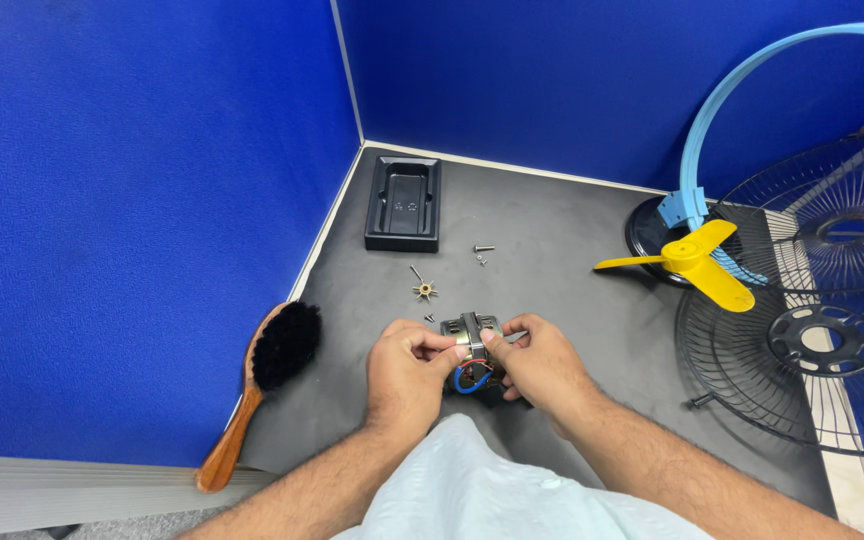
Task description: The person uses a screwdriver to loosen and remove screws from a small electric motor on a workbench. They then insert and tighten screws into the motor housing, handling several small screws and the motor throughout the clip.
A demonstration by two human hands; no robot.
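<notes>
- Left hand (407,372) and right hand (540,362) both pinch the small fan motor (472,345), held over the grey mat (552,230), frame centre.
- Wooden brush (262,385) at 9 o'clock of the motor.
- Black tray (404,203) at 11 o'clock.
- Yellow fan blade (692,262) at 2 o'clock.

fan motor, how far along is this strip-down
Done: wire guards and yellow blade lie off to the side, screws and a small gear sit loose on the mat. In hand: left hand and right hand both grip the motor. Left: motor looks unopened.
</notes>
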